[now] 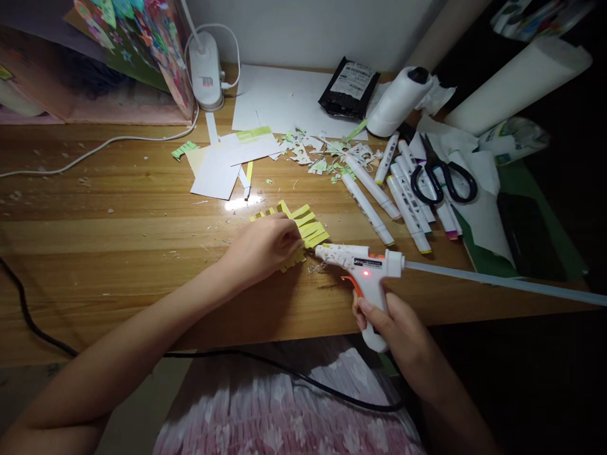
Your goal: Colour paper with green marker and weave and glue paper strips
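Tabletop (118, 221), with yellow fringed paper (313, 226) as the dial's center: at left, a brightly painted box (183, 101) stands between ten and eleven o'clock, beside a white corded unit (207, 72) at eleven. Nearer in, at ten, lie a green fringed scrap (184, 150) and overlapping white cards (213, 172). The person's left hand (265, 245) rests over the yellow paper near the table's front edge, fingers curled in and holding it, their tips partly hidden. Green-and-white shreds (327, 155) are strewn just past twelve, below a black pouch (348, 88). At four, a white glue gun (374, 272) points toward ten, red light lit, nozzle just beside the paper's fringe; whether they touch cannot be told. The right hand (401, 322), between four and five, has its fingers wrapped around the gun's handle. White markers (367, 208) lie between two and three, black-handled scissors (437, 165) on top of several. A white roll (516, 88) completes the right side at two.
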Motion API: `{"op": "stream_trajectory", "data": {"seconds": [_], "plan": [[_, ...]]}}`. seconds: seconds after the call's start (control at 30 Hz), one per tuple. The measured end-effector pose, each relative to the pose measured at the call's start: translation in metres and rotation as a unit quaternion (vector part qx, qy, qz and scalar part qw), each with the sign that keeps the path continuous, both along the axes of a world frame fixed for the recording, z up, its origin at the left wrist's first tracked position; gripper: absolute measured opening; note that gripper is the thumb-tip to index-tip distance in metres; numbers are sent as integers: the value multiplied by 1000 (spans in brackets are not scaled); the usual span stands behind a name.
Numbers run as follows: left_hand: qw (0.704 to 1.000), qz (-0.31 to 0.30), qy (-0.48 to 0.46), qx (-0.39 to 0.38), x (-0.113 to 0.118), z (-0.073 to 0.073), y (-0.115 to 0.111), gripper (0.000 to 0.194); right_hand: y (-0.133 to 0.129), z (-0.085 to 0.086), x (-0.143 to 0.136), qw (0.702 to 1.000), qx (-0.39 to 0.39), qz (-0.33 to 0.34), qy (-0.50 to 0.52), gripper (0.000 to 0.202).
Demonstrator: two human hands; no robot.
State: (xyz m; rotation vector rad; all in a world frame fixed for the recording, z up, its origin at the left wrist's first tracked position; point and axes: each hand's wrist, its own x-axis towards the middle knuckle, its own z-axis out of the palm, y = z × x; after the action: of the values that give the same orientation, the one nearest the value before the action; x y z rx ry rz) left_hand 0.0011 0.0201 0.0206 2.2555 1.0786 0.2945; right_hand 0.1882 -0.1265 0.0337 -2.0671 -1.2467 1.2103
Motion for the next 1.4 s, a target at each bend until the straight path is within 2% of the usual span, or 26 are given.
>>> {"op": "stream_trajectory", "data": {"seconds": [0.2, 0.47, 0.73, 0.87, 1.1, 1.27, 1.4], "plan": [[1000, -9, -5, -1, 1, -2, -3, 11, -1, -3, -2, 1000, -7, -14, 7, 37], [1000, -6, 12, 10, 2, -5, -7, 10, -9, 6, 7, 991, -52, -81, 92, 34], [999, -27, 26, 19, 3, -1, -8, 20, -12, 7, 20, 979, 21, -145, 139, 25], [1000, -19, 9, 0, 3, -1, -10, 13, -11, 6, 20, 971, 49, -169, 161, 24], [999, 1, 41, 24, 5, -1, -16, 11, -16, 5, 11, 952, 104, -195, 212, 27], [999, -29, 38, 15, -2, 14, -18, 18, -16, -4, 0, 951, 144, -188, 198, 33], [1000, -21, -17, 13, -6, 34, -48, 19, -14, -7, -10, 935, 219, -198, 199, 34]]}}
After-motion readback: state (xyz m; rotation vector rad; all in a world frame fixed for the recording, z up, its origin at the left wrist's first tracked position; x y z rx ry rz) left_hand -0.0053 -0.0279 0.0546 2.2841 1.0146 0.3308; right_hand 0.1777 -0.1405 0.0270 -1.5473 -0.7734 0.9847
